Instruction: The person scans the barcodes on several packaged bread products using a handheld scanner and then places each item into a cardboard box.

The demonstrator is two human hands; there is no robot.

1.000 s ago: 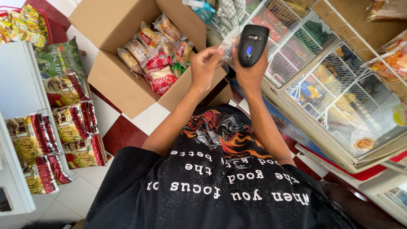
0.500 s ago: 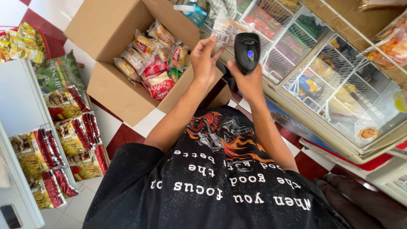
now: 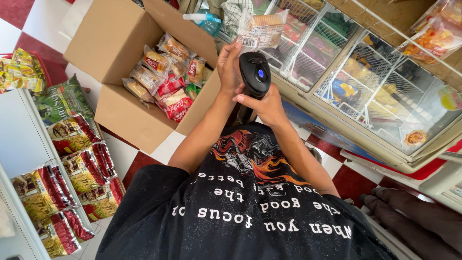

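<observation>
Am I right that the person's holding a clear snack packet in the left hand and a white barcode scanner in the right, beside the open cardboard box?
Not quite: the barcode scanner is black, not white, as the head view shows. The rest holds: the left hand holds up the clear snack packet, the right hand grips the scanner, and the open cardboard box stands beside them.

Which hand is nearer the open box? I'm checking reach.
Left. The left hand holds a clear packet just beside the box; the right hand, on the scanner, is farther away.

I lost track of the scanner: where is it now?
In the head view, top centre: the black scanner is in the right hand, just below the clear snack packet.
</observation>
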